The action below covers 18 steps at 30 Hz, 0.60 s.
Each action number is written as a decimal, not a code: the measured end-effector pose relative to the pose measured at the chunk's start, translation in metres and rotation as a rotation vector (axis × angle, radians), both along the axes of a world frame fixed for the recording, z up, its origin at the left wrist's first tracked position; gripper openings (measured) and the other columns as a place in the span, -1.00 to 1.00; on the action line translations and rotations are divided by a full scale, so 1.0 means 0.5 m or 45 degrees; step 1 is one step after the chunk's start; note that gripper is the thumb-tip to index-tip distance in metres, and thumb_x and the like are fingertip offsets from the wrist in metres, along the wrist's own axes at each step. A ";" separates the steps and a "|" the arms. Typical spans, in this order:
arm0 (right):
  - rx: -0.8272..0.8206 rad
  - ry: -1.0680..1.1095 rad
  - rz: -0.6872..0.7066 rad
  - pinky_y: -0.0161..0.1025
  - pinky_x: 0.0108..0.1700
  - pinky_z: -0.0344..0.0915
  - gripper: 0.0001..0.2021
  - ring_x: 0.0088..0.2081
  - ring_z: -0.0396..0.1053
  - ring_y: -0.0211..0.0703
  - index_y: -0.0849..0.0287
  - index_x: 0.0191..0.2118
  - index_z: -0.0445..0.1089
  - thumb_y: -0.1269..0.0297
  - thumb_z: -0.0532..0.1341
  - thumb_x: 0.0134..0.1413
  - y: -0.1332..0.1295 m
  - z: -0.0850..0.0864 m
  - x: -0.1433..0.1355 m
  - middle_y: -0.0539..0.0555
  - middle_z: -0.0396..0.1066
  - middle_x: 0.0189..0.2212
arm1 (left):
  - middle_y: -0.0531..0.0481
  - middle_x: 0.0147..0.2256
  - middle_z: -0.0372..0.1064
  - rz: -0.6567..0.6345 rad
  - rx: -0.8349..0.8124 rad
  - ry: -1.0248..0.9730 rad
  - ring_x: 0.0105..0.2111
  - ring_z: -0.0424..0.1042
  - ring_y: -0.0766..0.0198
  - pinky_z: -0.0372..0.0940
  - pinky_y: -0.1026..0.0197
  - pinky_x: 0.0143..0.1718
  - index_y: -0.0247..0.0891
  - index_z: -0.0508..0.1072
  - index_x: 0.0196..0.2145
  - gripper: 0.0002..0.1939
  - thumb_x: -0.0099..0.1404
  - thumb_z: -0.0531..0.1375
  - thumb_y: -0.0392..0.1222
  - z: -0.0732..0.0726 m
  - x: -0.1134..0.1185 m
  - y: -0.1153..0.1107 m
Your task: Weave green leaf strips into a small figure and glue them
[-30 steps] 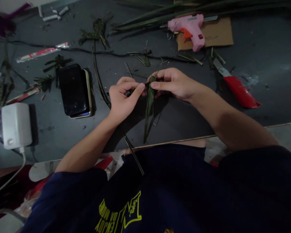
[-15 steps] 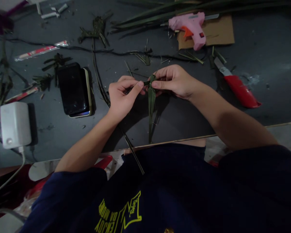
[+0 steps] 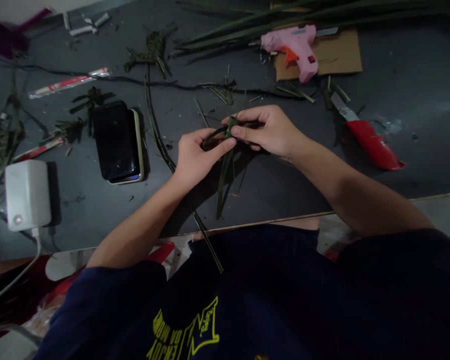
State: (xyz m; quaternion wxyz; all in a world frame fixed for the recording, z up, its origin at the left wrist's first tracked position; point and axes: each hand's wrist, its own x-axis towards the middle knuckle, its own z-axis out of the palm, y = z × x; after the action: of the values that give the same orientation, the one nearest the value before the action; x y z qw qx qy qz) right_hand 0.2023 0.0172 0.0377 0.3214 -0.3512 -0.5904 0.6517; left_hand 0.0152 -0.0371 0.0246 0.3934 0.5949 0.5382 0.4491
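Between my hands is a folded green leaf strip [image 3: 225, 167], knotted at the top, with a long tail hanging toward the table's front edge. My right hand [image 3: 273, 131] pinches the knot between thumb and fingers. Closed on the same strip from the left is my left hand [image 3: 199, 155], where a loop of leaf bows over the fingers. The left fingertips are partly hidden behind the strip. A long thin stem [image 3: 155, 127] runs under my left wrist from a woven leaf figure [image 3: 152, 52] farther back.
A pink glue gun [image 3: 300, 47] rests on cardboard [image 3: 337, 54] at the back. Right of my hands lies a red-handled knife [image 3: 371, 140], blade bare. Stacked phones [image 3: 116, 142], a white power adapter [image 3: 28, 195] and a black cord [image 3: 187, 84] occupy the left and middle.
The left hand has shifted right, closer to the knot, and a leaf loop now shows over its fingers. The strip's hanging tail has swung left. The view has shifted slightly.
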 end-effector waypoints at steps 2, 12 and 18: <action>0.013 -0.020 0.020 -0.49 -0.67 0.08 -0.59 -0.61 0.12 -0.47 0.22 -0.31 0.53 -0.04 0.51 -0.04 0.003 -0.004 0.002 -0.12 0.27 -0.62 | 0.00 -0.34 0.58 0.017 -0.001 -0.078 -0.41 0.52 0.28 0.42 0.22 -0.38 -0.16 0.62 -0.27 -0.59 0.13 0.46 0.21 -0.004 0.001 0.000; 0.094 -0.130 -0.097 -0.41 -0.59 0.30 -0.76 -0.52 0.41 -0.34 0.25 -0.37 0.52 0.18 0.49 0.05 0.002 -0.012 -0.002 0.02 0.51 -0.49 | 0.01 -0.28 0.59 0.107 -0.026 -0.152 -0.26 0.58 0.24 0.50 0.20 -0.20 -0.15 0.62 -0.22 -0.70 0.18 0.45 0.05 -0.021 -0.010 0.018; 0.181 -0.148 -0.012 -0.40 -0.59 0.27 -0.69 -0.57 0.36 -0.37 0.27 -0.36 0.56 0.10 0.51 -0.01 -0.010 -0.002 -0.002 0.02 0.51 -0.51 | 0.05 -0.38 0.54 0.059 0.006 -0.124 -0.36 0.53 0.28 0.46 0.21 -0.31 -0.17 0.60 -0.39 -0.71 0.11 0.50 0.06 -0.006 -0.011 0.017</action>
State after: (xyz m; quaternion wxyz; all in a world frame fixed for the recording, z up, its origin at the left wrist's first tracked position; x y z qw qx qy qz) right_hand 0.2013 0.0120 0.0366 0.3138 -0.3672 -0.6513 0.5852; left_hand 0.0099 -0.0286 0.0217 0.4073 0.5604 0.5311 0.4879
